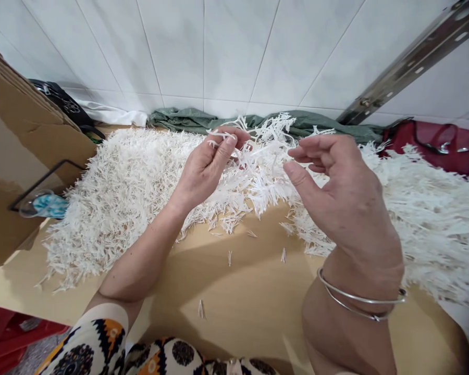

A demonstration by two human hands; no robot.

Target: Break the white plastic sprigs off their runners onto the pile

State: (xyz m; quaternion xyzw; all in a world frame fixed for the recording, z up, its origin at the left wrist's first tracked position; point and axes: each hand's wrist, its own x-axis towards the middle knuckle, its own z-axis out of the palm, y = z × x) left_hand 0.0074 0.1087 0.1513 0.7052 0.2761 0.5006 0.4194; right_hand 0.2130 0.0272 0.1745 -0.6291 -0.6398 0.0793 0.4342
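A small bunch of thin white plastic sprigs is pinched between the thumb and fingertips of the left hand, raised above the desk. The right hand is held just beside it, half open, with fingers curled and thumb extended, and nothing is seen to be gripped in it. A large heap of the same white sprigs is spread across the back of the desk and continues on the right side, while a few loose pieces lie apart on the bare wood nearer the person. A cardboard sheet is leaned at the left, and a green cloth and a red bag are lodged against the tiled wall. For the sorting to be done well, the bunch is best kept pinched near one end, so that single sprigs can be drawn off cleanly by the free hand without the rest being tangled or dropped.
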